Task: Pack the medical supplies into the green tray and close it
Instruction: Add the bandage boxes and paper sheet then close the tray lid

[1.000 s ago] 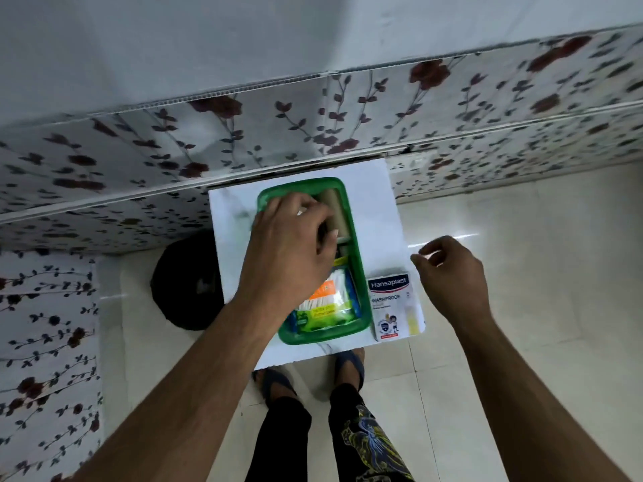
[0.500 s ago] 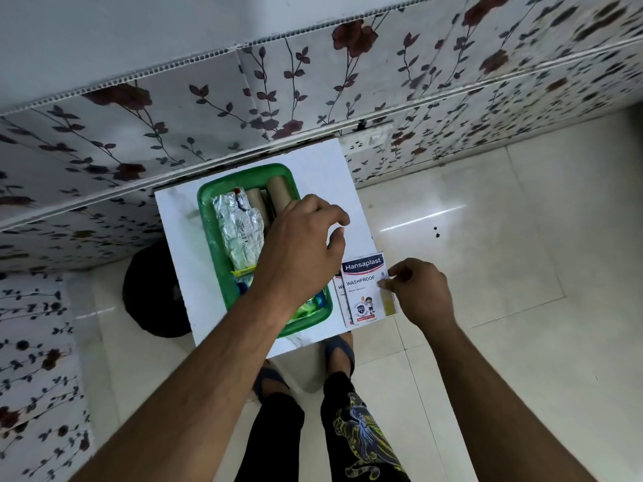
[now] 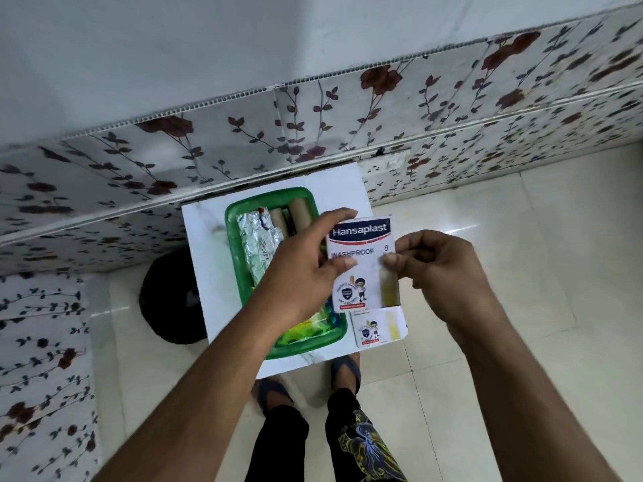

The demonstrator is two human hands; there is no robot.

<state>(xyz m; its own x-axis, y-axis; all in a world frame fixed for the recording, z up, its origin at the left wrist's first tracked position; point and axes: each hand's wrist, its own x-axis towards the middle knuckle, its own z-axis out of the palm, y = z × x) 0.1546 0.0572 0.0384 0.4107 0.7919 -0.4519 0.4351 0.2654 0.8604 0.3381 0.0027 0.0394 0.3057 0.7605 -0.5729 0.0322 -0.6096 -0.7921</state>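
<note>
Both hands are closed on one plaster box (image 3: 362, 262), held face up above the white table (image 3: 205, 245): the left hand (image 3: 302, 273) grips its left edge, thumb across the lower front and fingers curled over the top left corner, while the right hand (image 3: 435, 269) pinches the right edge between thumb and forefinger, the remaining fingers folded in. Printing on the box reads "Hansaplast" in white on a blue band with a red line beneath, then "WASHPROOF" and the figure "8"; lower down sit a shield emblem, a cartoon child and a tan plaster strip picture along the right side. Smaller wording on the red strip at the foot is too fine to read. A second box (image 3: 377, 328) of the same design lies flat on the table's near right corner, directly below the held box and just beside the green tray (image 3: 233, 259). That tray stands open on the table to the left of the held box, partly under the left wrist. Inside it are a crinkled foil packet (image 3: 259, 241) with illegible print, brown rolls (image 3: 301, 210) at the far end, and a bright yellow-green packet (image 3: 313, 325) at the near end, largely hidden by the forearm.
</note>
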